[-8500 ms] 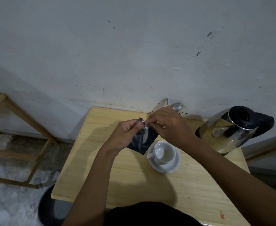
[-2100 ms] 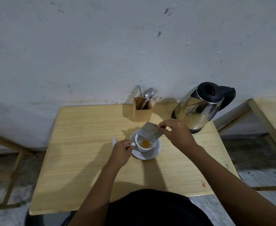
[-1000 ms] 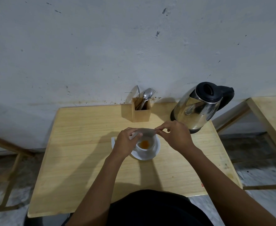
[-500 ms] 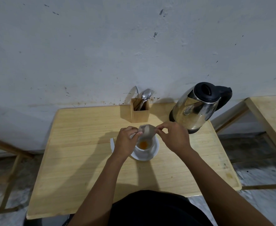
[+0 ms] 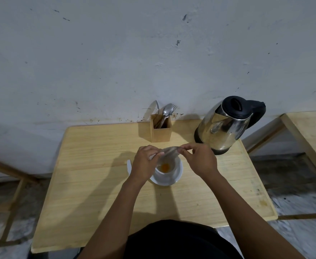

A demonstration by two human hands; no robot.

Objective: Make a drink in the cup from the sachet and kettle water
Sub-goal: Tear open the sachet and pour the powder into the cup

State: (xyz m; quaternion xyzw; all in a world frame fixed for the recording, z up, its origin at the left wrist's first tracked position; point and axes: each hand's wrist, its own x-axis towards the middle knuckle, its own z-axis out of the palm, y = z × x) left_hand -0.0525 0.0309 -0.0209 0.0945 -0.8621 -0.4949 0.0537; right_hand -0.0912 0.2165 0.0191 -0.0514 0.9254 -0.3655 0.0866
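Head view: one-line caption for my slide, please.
Left hand and right hand pinch the sachet over the cup holding orange powder; kettle stands untouched nearby.

table (image 5: 97,184): pale wood, visible grain, matt
kettle (image 5: 222,128): polished metal body, mirror gloss; lid and handle black plastic, dull sheen
cup (image 5: 173,169): white, smooth, glazed look
saucer (image 5: 178,176): same white glossy finish
sachet (image 5: 169,153): thin, crumpled, greyish; foil or paper unclear
holder (image 5: 160,132): plain wood, matt
cutlery (image 5: 167,110): shiny metal
wall (image 5: 116,53): painted, matt, rough, scuffed
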